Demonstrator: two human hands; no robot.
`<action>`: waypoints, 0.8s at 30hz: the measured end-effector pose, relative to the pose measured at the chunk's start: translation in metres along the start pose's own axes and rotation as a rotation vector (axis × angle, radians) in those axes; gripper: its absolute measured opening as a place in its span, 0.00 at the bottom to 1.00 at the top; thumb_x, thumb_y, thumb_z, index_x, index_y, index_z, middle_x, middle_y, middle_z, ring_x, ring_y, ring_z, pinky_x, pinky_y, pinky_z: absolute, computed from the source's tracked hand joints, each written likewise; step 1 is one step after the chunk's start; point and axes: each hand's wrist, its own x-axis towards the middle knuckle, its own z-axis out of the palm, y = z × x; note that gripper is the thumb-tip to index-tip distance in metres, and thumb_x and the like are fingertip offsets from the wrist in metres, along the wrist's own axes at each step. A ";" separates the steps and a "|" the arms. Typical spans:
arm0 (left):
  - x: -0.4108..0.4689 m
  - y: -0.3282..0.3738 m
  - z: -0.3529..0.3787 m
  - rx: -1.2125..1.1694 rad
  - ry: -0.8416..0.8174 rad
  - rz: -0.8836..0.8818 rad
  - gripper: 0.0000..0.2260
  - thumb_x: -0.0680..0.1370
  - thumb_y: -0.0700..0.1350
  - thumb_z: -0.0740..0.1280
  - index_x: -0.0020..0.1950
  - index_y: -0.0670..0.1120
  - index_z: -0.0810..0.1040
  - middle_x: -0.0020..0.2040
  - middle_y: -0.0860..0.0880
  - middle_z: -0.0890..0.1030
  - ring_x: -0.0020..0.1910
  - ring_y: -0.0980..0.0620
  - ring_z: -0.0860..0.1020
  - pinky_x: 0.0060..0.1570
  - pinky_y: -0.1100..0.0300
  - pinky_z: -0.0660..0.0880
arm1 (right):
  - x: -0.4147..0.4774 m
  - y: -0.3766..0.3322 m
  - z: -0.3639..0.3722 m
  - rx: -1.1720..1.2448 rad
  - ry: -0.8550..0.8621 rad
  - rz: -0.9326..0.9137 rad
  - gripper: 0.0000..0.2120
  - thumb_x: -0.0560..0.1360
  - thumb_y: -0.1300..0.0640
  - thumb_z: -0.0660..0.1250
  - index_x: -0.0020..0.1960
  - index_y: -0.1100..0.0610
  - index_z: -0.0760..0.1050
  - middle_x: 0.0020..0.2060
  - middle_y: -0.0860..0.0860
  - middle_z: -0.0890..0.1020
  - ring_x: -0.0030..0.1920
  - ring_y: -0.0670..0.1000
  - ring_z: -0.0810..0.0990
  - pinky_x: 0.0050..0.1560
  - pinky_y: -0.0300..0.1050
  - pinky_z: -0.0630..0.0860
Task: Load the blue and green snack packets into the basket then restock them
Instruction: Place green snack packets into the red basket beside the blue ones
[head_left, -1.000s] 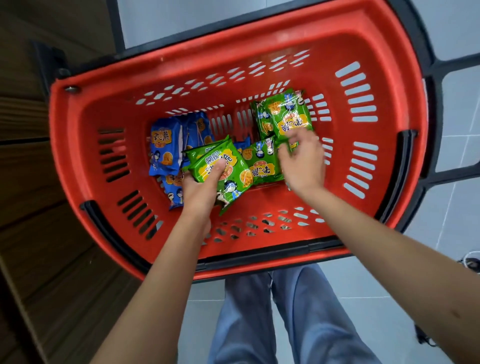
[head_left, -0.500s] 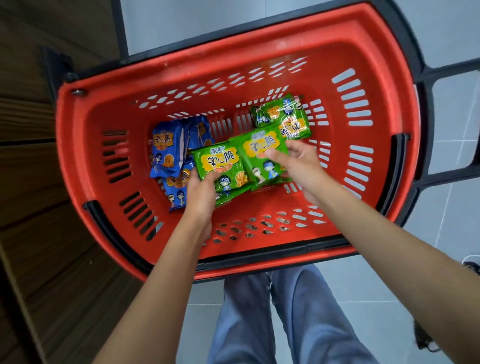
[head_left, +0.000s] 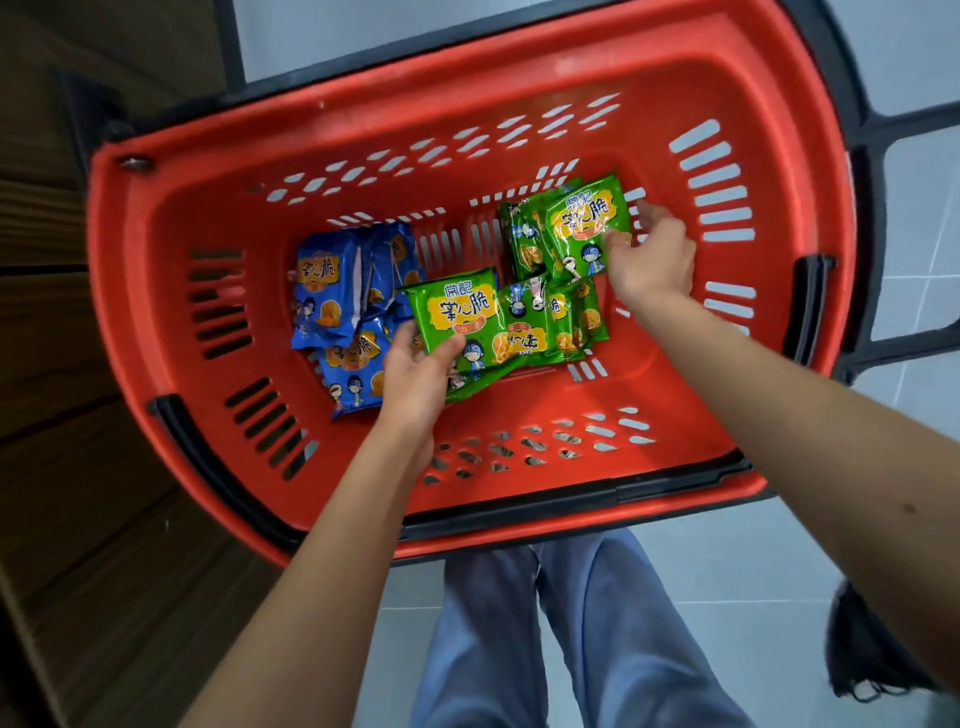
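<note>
In the red basket (head_left: 171, 364) your left hand (head_left: 415, 376) gripped a green packet (head_left: 460, 317) and your right hand (head_left: 652, 257) pinched a second green packet (head_left: 582, 223) by the right wall, seemingly gathering them to restock.

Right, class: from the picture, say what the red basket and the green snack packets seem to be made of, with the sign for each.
Red basket: looks like hard moulded plastic, smooth with a slight sheen; the signs are its slotted walls and rounded rim.
Green snack packets: probably thin glossy plastic film; the printed surface shows glare and creases.
</note>
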 end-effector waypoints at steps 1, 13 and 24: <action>-0.002 0.001 0.000 -0.007 -0.005 -0.003 0.29 0.77 0.45 0.67 0.76 0.48 0.59 0.73 0.46 0.68 0.70 0.46 0.69 0.69 0.42 0.65 | -0.012 0.000 -0.003 -0.060 0.037 -0.061 0.22 0.75 0.51 0.65 0.68 0.53 0.70 0.62 0.54 0.77 0.62 0.56 0.75 0.60 0.47 0.70; -0.013 0.004 0.023 0.071 -0.233 -0.047 0.11 0.81 0.44 0.59 0.60 0.45 0.76 0.59 0.49 0.77 0.55 0.52 0.77 0.58 0.51 0.76 | -0.103 0.033 -0.008 0.482 -0.538 0.184 0.29 0.73 0.54 0.70 0.69 0.64 0.67 0.66 0.60 0.73 0.66 0.56 0.72 0.67 0.56 0.69; 0.074 -0.034 0.066 0.258 -0.016 0.048 0.17 0.82 0.41 0.55 0.70 0.41 0.67 0.49 0.46 0.74 0.40 0.51 0.73 0.43 0.56 0.72 | -0.029 0.062 0.014 0.208 -0.474 0.229 0.26 0.71 0.55 0.72 0.65 0.63 0.70 0.58 0.51 0.76 0.57 0.50 0.74 0.59 0.41 0.69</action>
